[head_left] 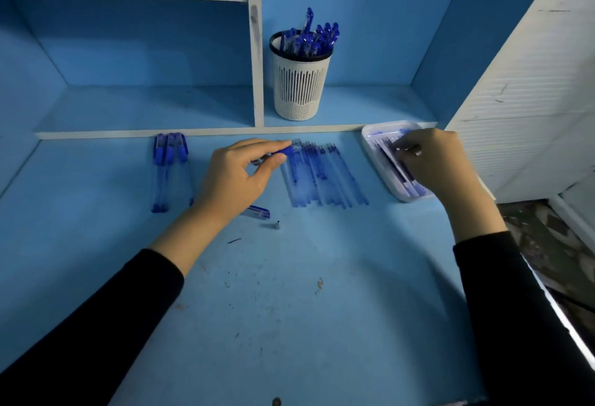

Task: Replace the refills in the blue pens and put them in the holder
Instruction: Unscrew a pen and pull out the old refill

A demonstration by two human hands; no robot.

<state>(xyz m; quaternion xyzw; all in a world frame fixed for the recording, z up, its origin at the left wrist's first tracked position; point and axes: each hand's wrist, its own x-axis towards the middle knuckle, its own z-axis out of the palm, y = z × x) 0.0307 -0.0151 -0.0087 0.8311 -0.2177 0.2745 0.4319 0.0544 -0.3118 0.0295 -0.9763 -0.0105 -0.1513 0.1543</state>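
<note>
1. The desk (289, 309) is a painted blue top, scuffed and speckled with dark ink flecks and a small orange mark near the middle.
2. Behind it rises a blue shelf unit with white edging. A white upright divider (256, 51) splits it into 2 bays.
3. To the right stands a white ribbed panel (531, 83). Below it a strip of dark patterned floor (547, 238) shows past the desk edge.
4. The holder (299, 83), white and slotted with a black rim, stands in the right bay just beside the divider. It is packed with capped blue pens (309, 38).
5. A small cluster of pens (169, 167) lies on the desk at the left, caps toward the shelf lip.
6. A row of loose refills (322, 174) lies side by side at mid-desk.
7. The left hand (238, 174) pinches a blue pen barrel (280, 152) between thumb and fingers, over the near-left end of that row.
8. A pen piece (257, 212) and a small metal tip (276, 224) lie on the desk just by the left wrist.
9. A white tray (370, 135) of refills sits tilted at the right, against the shelf lip.
10. The right hand (431, 161) reaches into the tray with fingers curled down on the refills. I cannot tell whether it grips one.
11. Both arms wear black sleeves.
</note>
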